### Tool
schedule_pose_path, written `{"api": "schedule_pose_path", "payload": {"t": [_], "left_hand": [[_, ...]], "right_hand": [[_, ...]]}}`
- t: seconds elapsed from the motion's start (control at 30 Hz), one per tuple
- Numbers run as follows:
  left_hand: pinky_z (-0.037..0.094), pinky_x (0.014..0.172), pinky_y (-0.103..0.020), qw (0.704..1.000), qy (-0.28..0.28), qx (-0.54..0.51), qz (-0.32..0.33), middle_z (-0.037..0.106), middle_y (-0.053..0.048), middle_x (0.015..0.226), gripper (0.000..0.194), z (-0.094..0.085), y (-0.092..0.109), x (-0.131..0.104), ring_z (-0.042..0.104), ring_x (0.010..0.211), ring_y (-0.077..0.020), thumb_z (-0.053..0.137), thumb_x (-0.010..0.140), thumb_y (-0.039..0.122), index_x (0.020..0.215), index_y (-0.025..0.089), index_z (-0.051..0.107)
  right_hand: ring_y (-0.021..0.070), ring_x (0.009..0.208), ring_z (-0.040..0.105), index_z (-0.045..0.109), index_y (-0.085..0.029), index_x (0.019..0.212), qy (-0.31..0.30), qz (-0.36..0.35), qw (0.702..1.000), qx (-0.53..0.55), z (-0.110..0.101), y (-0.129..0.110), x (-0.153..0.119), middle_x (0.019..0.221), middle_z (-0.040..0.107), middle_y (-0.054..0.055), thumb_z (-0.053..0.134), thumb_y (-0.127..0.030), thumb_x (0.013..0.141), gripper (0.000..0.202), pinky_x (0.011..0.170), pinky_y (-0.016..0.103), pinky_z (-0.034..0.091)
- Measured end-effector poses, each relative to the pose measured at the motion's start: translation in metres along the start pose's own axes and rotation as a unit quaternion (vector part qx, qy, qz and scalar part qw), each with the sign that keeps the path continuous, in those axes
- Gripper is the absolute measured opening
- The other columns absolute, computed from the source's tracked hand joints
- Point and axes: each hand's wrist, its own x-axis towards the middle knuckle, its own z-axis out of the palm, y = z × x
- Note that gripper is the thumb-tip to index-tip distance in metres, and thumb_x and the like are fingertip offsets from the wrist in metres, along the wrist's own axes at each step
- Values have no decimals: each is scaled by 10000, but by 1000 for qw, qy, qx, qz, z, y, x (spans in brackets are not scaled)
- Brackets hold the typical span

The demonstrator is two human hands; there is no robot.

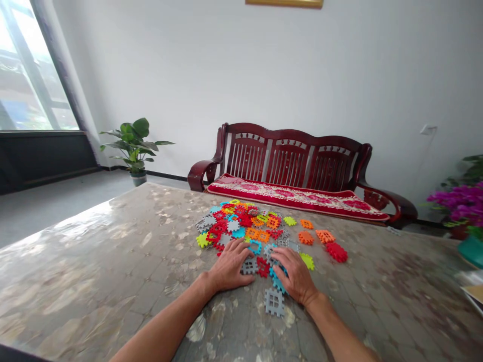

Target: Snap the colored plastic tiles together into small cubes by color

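Note:
Interlocking plastic pieces in red, orange, blue, green and grey lie in a heap on the patterned table (124,256). My left hand (232,265) rests at the heap's near left edge, fingers apart, beside a grey window-shaped piece (249,266). On the right, my right hand (294,274) lies over blue pieces (278,282) with its fingers spread; what is beneath its palm is hidden. Between the hands sits a red piece (263,267). Nearer to me, a grey window piece (274,302) lies flat by itself.
Orange pieces (306,238) and red ones (336,252) lie right of the heap. Behind the table stands a wooden bench (289,156) with a red cover. A potted plant (138,178) is at the back left; purple flowers (462,201) are at the right edge.

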Motion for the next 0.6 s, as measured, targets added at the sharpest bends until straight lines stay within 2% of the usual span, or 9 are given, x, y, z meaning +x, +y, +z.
{"api": "schedule_pose_path", "payload": {"t": [0.23,0.6], "left_hand": [[223,1179,-485,1000,7,1,12,544,-35,1400,462,5,-3,-2,362,1372,-295,708,730,488,1127,276,606],[263,1167,-478,1000,0,-16,1,611,-23,1305,360,1,-3,-1,422,1327,-272,711,740,311,1092,297,640]], "right_hand": [[242,1129,588,634,-243,1153,1,1,1000,-1,-3,-2,-1,1218,655,88,509,-266,938,250,988,440,462],[246,1180,550,651,-253,1147,-51,-3,998,-32,-9,-15,3,1250,650,69,551,-282,907,261,1024,447,417]]}}
